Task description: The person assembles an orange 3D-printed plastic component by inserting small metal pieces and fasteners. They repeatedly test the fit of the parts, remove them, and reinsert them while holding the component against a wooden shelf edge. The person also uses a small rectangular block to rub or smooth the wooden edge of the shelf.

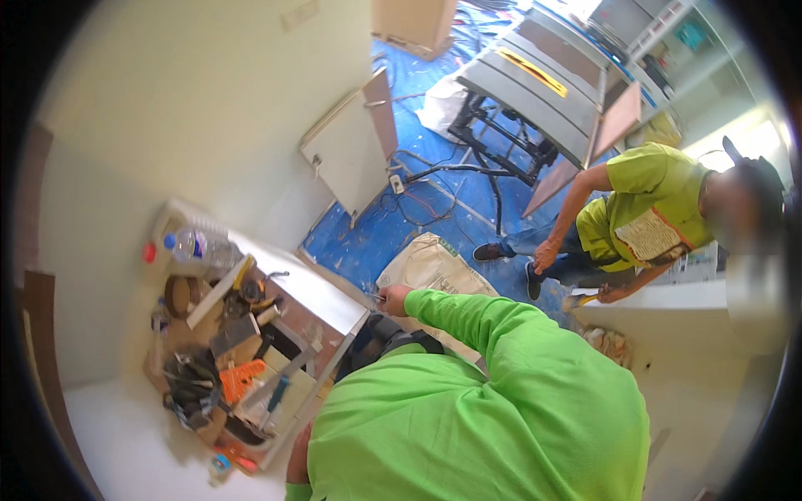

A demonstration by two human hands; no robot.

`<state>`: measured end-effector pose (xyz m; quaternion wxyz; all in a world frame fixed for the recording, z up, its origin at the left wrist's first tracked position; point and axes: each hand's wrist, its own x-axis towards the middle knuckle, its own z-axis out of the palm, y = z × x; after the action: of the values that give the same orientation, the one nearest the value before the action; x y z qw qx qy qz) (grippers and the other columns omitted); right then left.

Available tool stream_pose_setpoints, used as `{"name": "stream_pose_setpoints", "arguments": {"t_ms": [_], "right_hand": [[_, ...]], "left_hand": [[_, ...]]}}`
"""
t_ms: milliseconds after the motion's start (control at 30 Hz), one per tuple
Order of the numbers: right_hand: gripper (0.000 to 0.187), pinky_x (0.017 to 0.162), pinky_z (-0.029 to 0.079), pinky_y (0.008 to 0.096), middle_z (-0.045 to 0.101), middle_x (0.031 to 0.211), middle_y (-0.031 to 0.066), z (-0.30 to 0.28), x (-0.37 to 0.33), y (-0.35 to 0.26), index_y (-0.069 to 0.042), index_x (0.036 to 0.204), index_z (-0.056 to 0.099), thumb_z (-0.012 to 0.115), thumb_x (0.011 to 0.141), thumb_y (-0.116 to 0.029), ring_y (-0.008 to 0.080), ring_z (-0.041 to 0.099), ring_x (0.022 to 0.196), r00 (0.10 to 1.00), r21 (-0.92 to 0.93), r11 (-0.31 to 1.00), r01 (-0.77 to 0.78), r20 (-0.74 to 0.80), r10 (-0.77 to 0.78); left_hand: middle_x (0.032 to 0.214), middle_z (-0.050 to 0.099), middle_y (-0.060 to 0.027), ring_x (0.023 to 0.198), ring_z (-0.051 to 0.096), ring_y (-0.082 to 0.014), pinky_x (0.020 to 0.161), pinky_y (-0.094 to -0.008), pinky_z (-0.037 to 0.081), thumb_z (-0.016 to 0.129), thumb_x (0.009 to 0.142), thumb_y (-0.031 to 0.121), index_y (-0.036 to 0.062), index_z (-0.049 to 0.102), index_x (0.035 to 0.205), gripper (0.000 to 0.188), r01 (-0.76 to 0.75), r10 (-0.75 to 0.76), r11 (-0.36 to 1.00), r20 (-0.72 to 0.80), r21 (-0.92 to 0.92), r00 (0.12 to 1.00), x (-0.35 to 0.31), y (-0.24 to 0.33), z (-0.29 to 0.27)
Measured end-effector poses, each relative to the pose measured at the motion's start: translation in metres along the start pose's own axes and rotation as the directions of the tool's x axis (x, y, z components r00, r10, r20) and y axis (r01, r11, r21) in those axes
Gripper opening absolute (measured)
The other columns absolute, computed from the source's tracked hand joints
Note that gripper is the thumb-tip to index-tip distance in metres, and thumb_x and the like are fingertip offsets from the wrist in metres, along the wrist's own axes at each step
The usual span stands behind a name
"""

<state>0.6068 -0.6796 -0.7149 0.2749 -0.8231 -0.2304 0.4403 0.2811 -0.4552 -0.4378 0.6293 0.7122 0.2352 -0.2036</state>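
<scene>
My right arm, in a bright green sleeve, reaches left across my body. At its end my right hand [395,301] is closed, with a small thin thing at the fingertips, too small to name. It is by the corner of a white-topped cabinet [313,292], above a paper sack [434,271] on the floor. My left hand [300,451] is low at the cabinet's near side, mostly hidden by my torso, and its fingers do not show. On the cabinet lie an orange tool [242,380], a clear plastic bottle [207,248], a tape roll [181,296] and several hand tools.
To the right a co-worker [660,209] in a yellow-green shirt holds a yellow-handled brush [585,299]. A table saw [543,79] on a black stand is at the back. Cables cross the blue floor sheet [359,238]. A white panel [351,154] leans by the wall.
</scene>
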Motion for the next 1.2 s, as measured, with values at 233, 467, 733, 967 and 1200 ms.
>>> {"name": "stream_pose_setpoints", "arguments": {"t_ms": [233, 467, 733, 967, 1200], "right_hand": [[0.032, 0.091, 0.054, 0.0482, 0.073, 0.111, 0.0221, -0.058, -0.045, 0.041, -0.006, 0.113, 0.072, 0.059, 0.088, -0.021, 0.039, 0.07, 0.105, 0.987, -0.088, 0.987, -0.135, -0.101, 0.126], [0.025, 0.077, 0.057, 0.0484, 0.074, 0.095, 0.0188, -0.043, -0.074, 0.032, -0.007, 0.108, 0.07, 0.056, 0.091, -0.019, 0.0348, 0.074, 0.083, 0.976, -0.04, 0.975, -0.217, 0.009, 0.217], [0.04, 0.09, 0.056, 0.0459, 0.075, 0.113, 0.0194, -0.041, -0.077, -0.014, -0.006, 0.122, 0.07, 0.056, 0.086, -0.014, 0.0355, 0.072, 0.105, 0.981, -0.107, 0.977, -0.186, 0.042, 0.191], [0.035, 0.096, 0.053, 0.0481, 0.073, 0.117, 0.0202, -0.045, -0.066, -0.044, -0.008, 0.117, 0.072, 0.055, 0.089, -0.021, 0.0401, 0.068, 0.111, 0.992, -0.156, 0.98, -0.126, -0.05, 0.12], [0.027, 0.087, 0.055, 0.0498, 0.074, 0.105, 0.0204, -0.007, -0.056, -0.047, -0.008, 0.107, 0.072, 0.057, 0.091, -0.024, 0.0412, 0.069, 0.1, 0.997, -0.198, 0.979, -0.04, -0.07, 0.027]], "left_hand": [[0.161, 0.044, -0.0194, 0.149, 0.041, -0.0297, 0.123, -0.0396, 0.028, 0.051, 0.107, 0.035, -0.0039, 0.051, 0.149, 0.058, -0.255, 0.293, 0.938, 0.143, -0.236, 0.945, 0.01, 0.102, 0.027], [0.149, 0.057, -0.0195, 0.135, 0.054, -0.0262, 0.116, -0.0367, 0.038, 0.052, 0.107, 0.027, -0.0068, 0.061, 0.137, 0.046, -0.027, 0.027, 0.987, 0.003, -0.16, 1.0, -0.001, 0.12, 0.03], [0.119, 0.073, -0.0178, 0.1, 0.067, -0.0196, 0.094, -0.0327, 0.051, 0.054, 0.107, 0.025, -0.0072, 0.07, 0.104, 0.036, -0.151, 0.15, 0.988, -0.364, 0.025, 0.919, -0.023, 0.064, 0.0], [0.128, 0.068, -0.0182, 0.112, 0.066, -0.0212, 0.102, -0.0344, 0.049, 0.054, 0.108, 0.028, -0.0056, 0.064, 0.123, 0.038, -0.24, 0.174, 0.931, -0.244, -0.275, 0.954, -0.033, 0.03, -0.006], [0.136, 0.064, -0.0172, 0.128, 0.058, -0.023, 0.113, -0.0348, 0.041, 0.052, 0.107, 0.031, -0.0067, 0.059, 0.137, 0.049, -0.154, 0.125, 0.959, -0.134, -0.239, 0.983, -0.065, 0.069, -0.014]]}}
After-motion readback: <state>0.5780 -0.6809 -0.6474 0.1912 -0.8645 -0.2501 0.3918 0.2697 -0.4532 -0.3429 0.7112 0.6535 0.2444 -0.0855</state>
